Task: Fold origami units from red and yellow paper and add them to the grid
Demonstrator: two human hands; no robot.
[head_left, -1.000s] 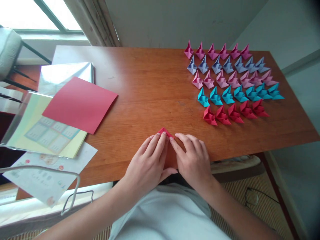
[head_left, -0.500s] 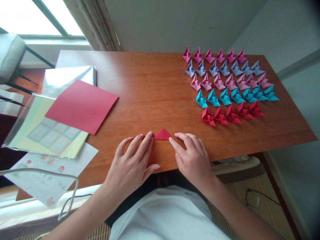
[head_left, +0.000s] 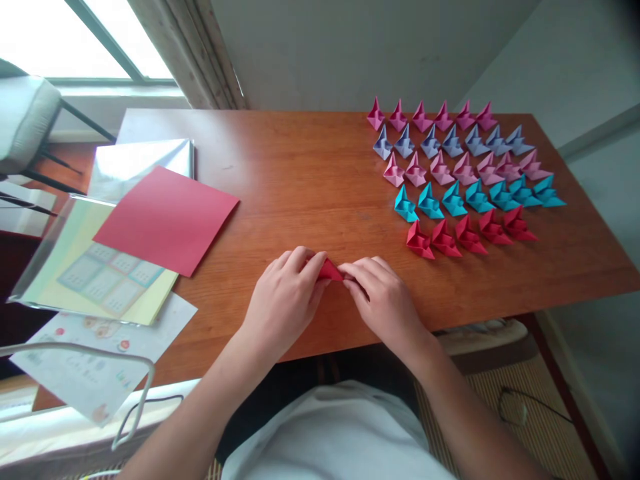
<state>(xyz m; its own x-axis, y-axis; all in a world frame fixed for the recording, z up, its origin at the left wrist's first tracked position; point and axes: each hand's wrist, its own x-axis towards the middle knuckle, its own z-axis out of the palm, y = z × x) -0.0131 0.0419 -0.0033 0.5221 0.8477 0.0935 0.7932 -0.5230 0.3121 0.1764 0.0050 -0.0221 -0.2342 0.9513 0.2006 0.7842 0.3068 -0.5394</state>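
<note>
Brown wooden table (head_left: pixel 300 167) by a window, with a flat red sheet (head_left: pixel 167 217) over on its left side. Five rows of folded paper pieces (head_left: pixel 465 170) sit on the table, well to the right of that sheet. The small folded red paper (head_left: pixel 330 270) is right of the sheet too, near the table's front edge, left hand (head_left: pixel 287 287) pinching one end, right hand (head_left: pixel 383 293) pinching the other.

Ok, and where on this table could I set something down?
Widest: the table between the red sheet and folded figures, beyond left hand and right hand. A smaller patch lies between the red figures and the right edge. Crowded: the left end, under overlapping papers, and within the rows.
</note>
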